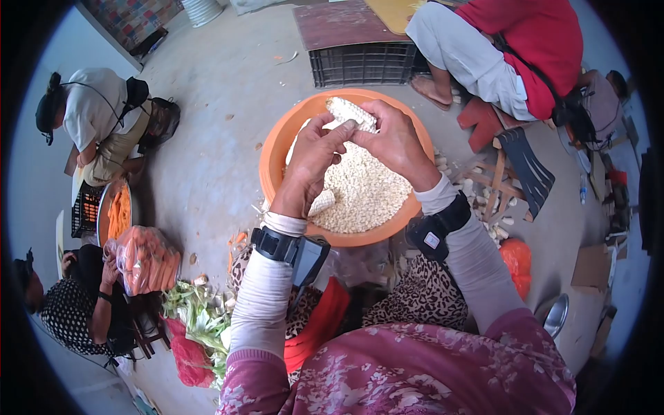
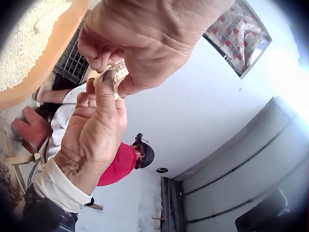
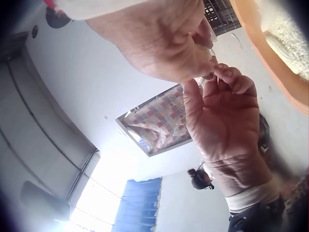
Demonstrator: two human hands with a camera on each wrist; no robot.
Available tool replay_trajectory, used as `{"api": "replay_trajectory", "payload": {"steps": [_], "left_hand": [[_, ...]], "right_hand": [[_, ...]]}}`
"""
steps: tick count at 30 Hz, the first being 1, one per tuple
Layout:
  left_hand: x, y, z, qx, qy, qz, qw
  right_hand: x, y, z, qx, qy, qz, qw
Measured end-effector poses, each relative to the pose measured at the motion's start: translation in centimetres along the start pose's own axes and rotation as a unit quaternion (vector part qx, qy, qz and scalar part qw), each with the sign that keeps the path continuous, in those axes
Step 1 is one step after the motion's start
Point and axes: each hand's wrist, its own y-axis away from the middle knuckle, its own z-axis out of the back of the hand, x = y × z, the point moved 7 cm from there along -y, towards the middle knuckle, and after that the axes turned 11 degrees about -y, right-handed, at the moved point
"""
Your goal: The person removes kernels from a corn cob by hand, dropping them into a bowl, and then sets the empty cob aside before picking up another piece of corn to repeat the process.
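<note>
Over a large orange basin (image 1: 277, 117), both hands hold one corn cob with pale kernels (image 1: 351, 113). My left hand (image 1: 309, 162) grips its left end, fingers curled around it. From the right, my right hand (image 1: 398, 142) grips it with the thumb pressed on the kernels. The thumbs meet on the cob in the left wrist view, where the fingers cover much of the corn cob (image 2: 118, 75). Loose white kernels (image 1: 370, 183) fill the basin below. Another cob (image 1: 322, 203) lies on them, near the left wrist.
Stripped cobs (image 1: 503, 221) and a wooden frame (image 1: 494, 183) lie right of the basin. Green husks (image 1: 207, 311) and a bag of carrots (image 1: 146, 259) are at the left. A black crate (image 1: 360, 66) stands beyond. Other people sit on both sides, one in red (image 1: 526, 48).
</note>
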Motion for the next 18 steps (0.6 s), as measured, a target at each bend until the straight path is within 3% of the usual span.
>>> {"api": "replay_trajectory", "payload": {"steps": [3,5,8,16,18], "left_hand": [[-0.4,0.1,0.2,-0.010,0.049,-0.032,0.998],[-0.4,0.0,-0.3,0.047,0.087,-0.031,0.995],[0.3,-0.2,-0.1,0.065,0.060,-0.005,0.996],[-0.2,-0.1,1.0,0.029,0.019,-0.029,0.999],[-0.4,0.1,0.5,0.042,0.016,-0.026,0.999]], "right_hand": [[-0.2,0.0,0.0,0.016,-0.037,-0.013,0.999],[-1.1,-0.1,-0.9,0.057,-0.231,-0.041,0.970],[-1.0,-0.3,-0.3,0.056,-0.278,-0.065,0.957],[-1.4,0.1,0.3,0.048,-0.206,-0.097,0.973],[-1.7,0.0,-0.1,0.050,-0.166,-0.064,0.983]]}}
